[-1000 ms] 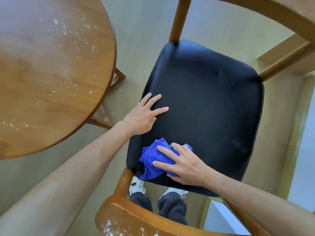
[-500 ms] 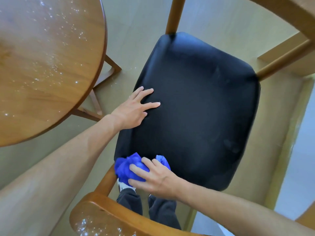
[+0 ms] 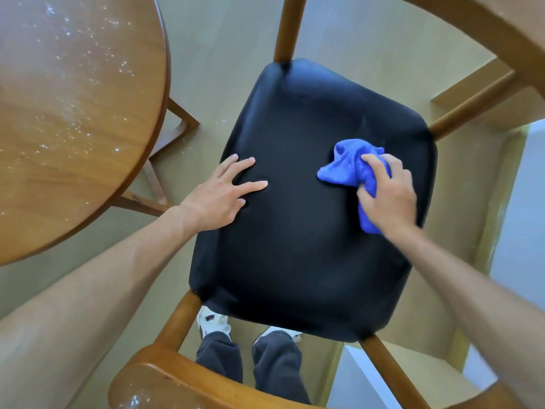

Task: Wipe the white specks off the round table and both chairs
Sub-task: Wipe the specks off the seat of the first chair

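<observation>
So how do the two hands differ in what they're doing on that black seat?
The left hand lies flat with fingers spread, holding nothing; the right hand grips a bunched blue cloth. The left sits near the black seat's table-side edge, the right near the opposite edge. Both bear down on the seat.

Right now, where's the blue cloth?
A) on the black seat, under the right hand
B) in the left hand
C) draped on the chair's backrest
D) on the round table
A: the right hand grips the bunched blue cloth against the black seat, while the left hand rests flat on the seat, holding nothing.
</observation>
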`<act>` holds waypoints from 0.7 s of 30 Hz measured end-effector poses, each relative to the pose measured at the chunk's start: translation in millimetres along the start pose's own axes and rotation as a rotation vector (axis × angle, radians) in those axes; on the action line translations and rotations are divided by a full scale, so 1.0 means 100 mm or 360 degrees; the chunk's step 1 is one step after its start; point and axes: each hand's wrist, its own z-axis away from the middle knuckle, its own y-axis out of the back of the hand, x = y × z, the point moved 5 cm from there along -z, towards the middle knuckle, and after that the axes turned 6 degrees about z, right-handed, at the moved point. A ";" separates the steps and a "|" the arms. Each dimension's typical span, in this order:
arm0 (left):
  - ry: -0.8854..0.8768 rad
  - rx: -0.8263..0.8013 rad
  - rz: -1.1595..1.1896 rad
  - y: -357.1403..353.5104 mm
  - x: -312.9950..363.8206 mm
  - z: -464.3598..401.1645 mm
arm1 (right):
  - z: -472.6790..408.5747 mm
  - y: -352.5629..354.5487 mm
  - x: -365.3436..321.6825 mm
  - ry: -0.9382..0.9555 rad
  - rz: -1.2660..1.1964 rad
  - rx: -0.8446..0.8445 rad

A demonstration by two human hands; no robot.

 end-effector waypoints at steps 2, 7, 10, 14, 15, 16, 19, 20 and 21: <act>0.0003 -0.0001 -0.0002 -0.01 0.00 -0.01 | 0.12 -0.06 -0.35 -0.0309 -0.0118 0.0064; -0.0017 0.0039 0.0082 -0.01 -0.01 -0.02 | 1.07 -0.24 -1.35 0.0517 -0.0170 -0.0097; -0.0044 0.0027 0.0068 -0.02 -0.04 -0.06 | 1.68 -0.23 -1.62 0.1253 -0.0162 -0.0302; -0.0082 0.0136 0.0050 0.01 -0.03 -0.07 | 1.28 -0.21 -1.23 0.1521 -0.0039 -0.0265; -0.0125 0.0178 0.0016 0.03 0.00 -0.10 | 0.99 -0.20 -1.03 0.1455 0.0021 -0.0192; -0.0168 0.0210 -0.0057 0.06 0.03 -0.15 | 0.65 -0.18 -0.79 0.1336 0.0092 -0.0103; -0.0258 0.0256 -0.0294 0.07 0.16 -0.33 | -0.39 -0.04 0.10 0.0651 0.0303 0.0084; -0.0220 0.0206 -0.0287 0.03 0.19 -0.38 | -0.69 0.02 0.38 0.0304 0.0319 0.0075; -0.0157 0.0171 -0.0253 -0.01 0.20 -0.41 | -0.90 0.04 0.60 -0.0050 0.0252 0.0029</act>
